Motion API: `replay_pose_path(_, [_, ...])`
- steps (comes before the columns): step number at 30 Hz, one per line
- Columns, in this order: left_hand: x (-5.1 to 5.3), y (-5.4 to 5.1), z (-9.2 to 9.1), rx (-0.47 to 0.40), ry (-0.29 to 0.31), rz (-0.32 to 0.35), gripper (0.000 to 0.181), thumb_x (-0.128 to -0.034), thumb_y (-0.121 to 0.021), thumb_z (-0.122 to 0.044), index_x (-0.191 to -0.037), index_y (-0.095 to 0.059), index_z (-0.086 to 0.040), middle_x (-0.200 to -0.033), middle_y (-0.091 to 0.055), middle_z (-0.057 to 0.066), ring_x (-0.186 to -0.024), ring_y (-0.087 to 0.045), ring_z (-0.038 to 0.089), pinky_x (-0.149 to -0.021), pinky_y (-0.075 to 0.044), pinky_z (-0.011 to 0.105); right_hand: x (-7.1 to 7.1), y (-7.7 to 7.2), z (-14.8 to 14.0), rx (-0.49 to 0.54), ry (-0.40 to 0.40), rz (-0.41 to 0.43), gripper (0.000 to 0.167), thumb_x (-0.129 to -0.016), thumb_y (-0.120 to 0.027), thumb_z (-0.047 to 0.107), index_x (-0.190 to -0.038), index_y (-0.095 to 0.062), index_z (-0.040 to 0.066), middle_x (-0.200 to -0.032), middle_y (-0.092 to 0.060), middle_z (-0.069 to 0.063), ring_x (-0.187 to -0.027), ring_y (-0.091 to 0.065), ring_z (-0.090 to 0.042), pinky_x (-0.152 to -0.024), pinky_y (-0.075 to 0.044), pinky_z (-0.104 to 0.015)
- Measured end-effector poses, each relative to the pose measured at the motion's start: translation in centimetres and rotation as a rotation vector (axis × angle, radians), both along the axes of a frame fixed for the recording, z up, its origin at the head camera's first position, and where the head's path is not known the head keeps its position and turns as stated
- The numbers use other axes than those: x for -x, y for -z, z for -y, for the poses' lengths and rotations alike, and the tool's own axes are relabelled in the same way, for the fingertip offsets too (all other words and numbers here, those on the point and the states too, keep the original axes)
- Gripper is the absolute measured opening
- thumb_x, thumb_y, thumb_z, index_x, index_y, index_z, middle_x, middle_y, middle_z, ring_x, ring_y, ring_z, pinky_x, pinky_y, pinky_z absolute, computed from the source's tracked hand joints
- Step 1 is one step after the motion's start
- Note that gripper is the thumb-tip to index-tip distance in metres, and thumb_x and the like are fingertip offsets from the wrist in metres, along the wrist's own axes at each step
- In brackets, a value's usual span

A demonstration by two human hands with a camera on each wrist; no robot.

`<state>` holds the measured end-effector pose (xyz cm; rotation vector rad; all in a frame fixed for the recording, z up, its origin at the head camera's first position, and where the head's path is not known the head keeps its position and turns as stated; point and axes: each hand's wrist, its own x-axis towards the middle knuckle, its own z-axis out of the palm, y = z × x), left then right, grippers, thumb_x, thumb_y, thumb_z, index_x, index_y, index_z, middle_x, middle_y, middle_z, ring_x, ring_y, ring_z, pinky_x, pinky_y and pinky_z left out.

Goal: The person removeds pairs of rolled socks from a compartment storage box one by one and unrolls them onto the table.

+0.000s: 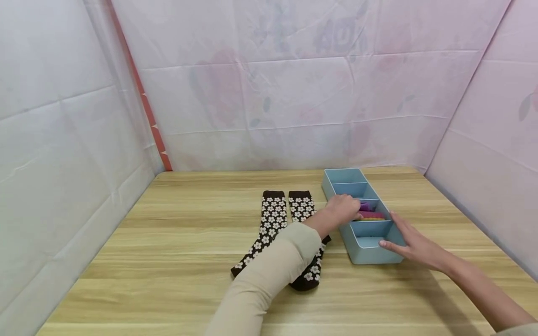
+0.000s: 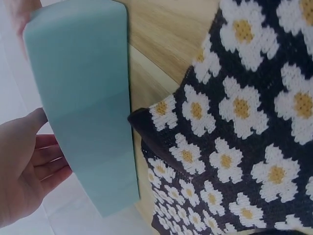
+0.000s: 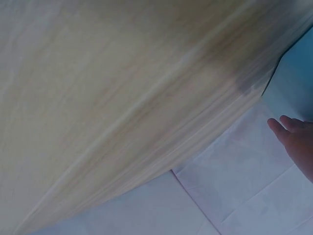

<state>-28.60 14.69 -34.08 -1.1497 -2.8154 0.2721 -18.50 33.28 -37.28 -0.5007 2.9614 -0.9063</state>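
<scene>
A light blue divided box [image 1: 375, 255] stands on the table, right of the middle. My left hand [image 1: 342, 208] reaches over its left wall into a middle compartment, fingers beside purple fabric [image 1: 364, 206] and a magenta folded piece [image 1: 371, 215] with a yellow edge. The box wall hides the fingertips in the left wrist view, so their hold is unclear. With fingers and thumb spread, my right hand [image 1: 420, 246] touches the box's right side near the front. Left of the box lie two dark socks with white flowers, the left sock [image 1: 273, 217] and the right sock [image 1: 300, 208], flat.
The wooden table [image 1: 176, 242] has white floral sheets behind it and on both sides. My left sleeve [image 1: 269, 275] crosses over the socks and covers part of them. Other box compartments lie in front of and behind the coloured fabric.
</scene>
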Motion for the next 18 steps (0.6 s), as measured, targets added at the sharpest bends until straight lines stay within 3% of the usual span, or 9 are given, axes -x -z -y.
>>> replay_pose_path(6, [0.21,0.27,-0.42,0.129,0.041,-0.055,0.037,-0.0923,-0.042,-0.051,-0.103,-0.064,-0.024,-0.103,-0.059,-0.008,-0.09,-0.052,0.008,-0.077,-0.043,0.022,-0.07,0.14,-0.03,0.007,0.0,-0.005,0.092,-0.087,-0.062,0.029,-0.143,0.002,-0.005,-0.14,-0.009,-0.038,-0.123,-0.014,-0.057,-0.089,-0.018,-0.07])
replay_pose_path(12, [-0.08,0.18,-0.58,0.208,0.039,-0.085,0.04,-0.0942,-0.036,-0.052,-0.106,-0.065,-0.026,-0.111,-0.053,-0.007,-0.097,-0.046,0.009,-0.084,-0.038,0.023,0.04,0.16,-0.08,0.008,-0.009,-0.001,0.092,-0.087,-0.063,0.029,-0.143,0.001,-0.006,-0.139,-0.01,-0.039,-0.122,-0.014,-0.057,-0.088,-0.018,-0.07])
replay_pose_path(18, [-0.14,-0.43,-0.99,0.171,0.077,0.068,0.031,-0.0959,-0.044,-0.04,-0.1,-0.068,-0.021,-0.102,-0.061,-0.007,-0.089,-0.053,0.007,-0.078,-0.042,0.02,0.11,0.17,-0.17,0.019,-0.039,-0.007,0.095,-0.085,-0.066,0.026,-0.143,0.003,-0.007,-0.139,-0.009,-0.039,-0.122,-0.014,-0.057,-0.087,-0.019,-0.07])
